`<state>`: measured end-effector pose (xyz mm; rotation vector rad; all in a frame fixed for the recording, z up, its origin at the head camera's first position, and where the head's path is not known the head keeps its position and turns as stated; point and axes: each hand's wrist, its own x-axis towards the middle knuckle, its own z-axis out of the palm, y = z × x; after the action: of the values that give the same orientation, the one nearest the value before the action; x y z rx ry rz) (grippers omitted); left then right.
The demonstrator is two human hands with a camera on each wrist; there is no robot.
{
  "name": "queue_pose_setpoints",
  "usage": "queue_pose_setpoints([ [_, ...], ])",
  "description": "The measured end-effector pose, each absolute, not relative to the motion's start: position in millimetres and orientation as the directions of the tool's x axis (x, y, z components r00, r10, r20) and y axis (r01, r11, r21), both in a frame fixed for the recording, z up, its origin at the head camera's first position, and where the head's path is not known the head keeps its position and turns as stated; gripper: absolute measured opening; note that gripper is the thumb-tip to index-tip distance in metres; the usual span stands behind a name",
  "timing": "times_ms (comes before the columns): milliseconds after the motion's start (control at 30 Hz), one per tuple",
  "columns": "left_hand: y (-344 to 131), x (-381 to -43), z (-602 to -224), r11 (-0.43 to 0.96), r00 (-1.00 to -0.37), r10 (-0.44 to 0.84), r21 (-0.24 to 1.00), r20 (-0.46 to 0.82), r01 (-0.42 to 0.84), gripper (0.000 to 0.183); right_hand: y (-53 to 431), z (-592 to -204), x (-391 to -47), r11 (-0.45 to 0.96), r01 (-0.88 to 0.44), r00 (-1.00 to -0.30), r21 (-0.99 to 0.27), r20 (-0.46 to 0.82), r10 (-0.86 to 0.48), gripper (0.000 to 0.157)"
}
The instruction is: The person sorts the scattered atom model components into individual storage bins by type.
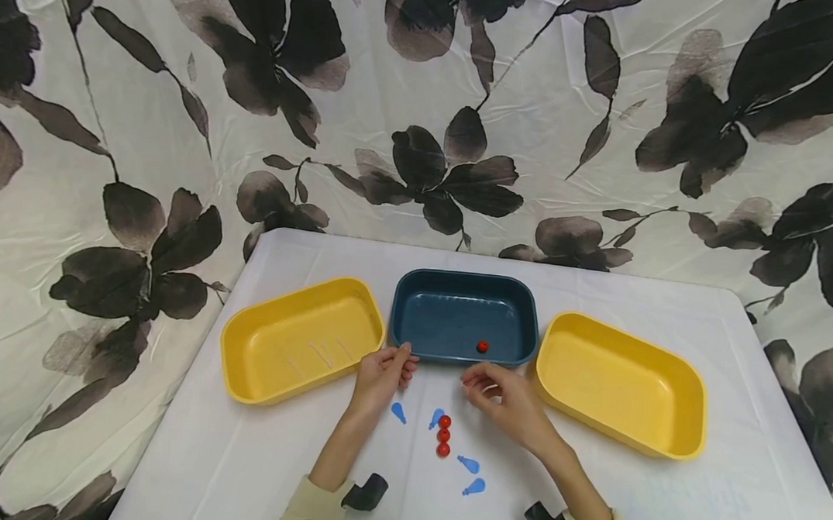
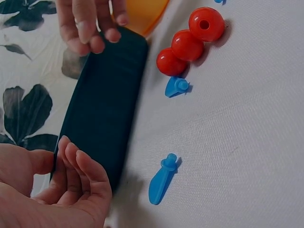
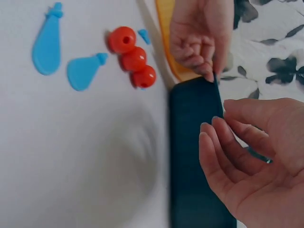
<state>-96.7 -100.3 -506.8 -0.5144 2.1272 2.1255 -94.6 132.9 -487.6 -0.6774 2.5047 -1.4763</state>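
Note:
A dark blue plastic tray (image 1: 464, 324) with a red bead (image 1: 482, 346) in it stands at the middle of the table. My left hand (image 1: 382, 371) pinches its rim at the front left corner, thumb over the edge and fingers against the outer wall. My right hand (image 1: 504, 396) is by the front rim, its fingers loosely bent with no object seen between them; in the right wrist view the fingertips (image 3: 216, 121) overlap the rim. Between the forearms lie three red beads (image 2: 187, 45) in a touching row and several blue teardrop-shaped pieces (image 3: 47, 42) with knobbed ends.
To the left stands a yellow tray (image 1: 257, 389) with several thin pale sticks (image 1: 322, 354) inside. Another yellow tray (image 1: 692, 404) sits at an angle on the right. Both flank the blue tray closely. Behind the white-covered table (image 1: 240, 469) hangs a flower-patterned cloth (image 1: 571, 80).

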Motion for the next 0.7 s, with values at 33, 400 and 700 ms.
queue_pose_setpoints([
  [33, -100, -97, -507, -0.027, -0.941, -0.171, 0.956, -0.294, -0.293, 0.040, 132, -489, -94, 0.405, -0.304, -0.881, -0.862, 0.093, -0.464, 0.018],
  [400, -99, -98, -507, -0.023, -0.936, -0.182, 0.953, -0.302, -0.303, 0.038, 126, -506, -88, 0.371, -0.308, -0.808, -0.876, 0.036, -0.587, 0.021],
  [700, -99, -97, -507, -0.025, -0.937, -0.182, 0.954, -0.299, -0.300, 0.039, 123, -513, -84, 0.357, -0.349, -0.759, -0.866, 0.038, -0.650, 0.021],
])
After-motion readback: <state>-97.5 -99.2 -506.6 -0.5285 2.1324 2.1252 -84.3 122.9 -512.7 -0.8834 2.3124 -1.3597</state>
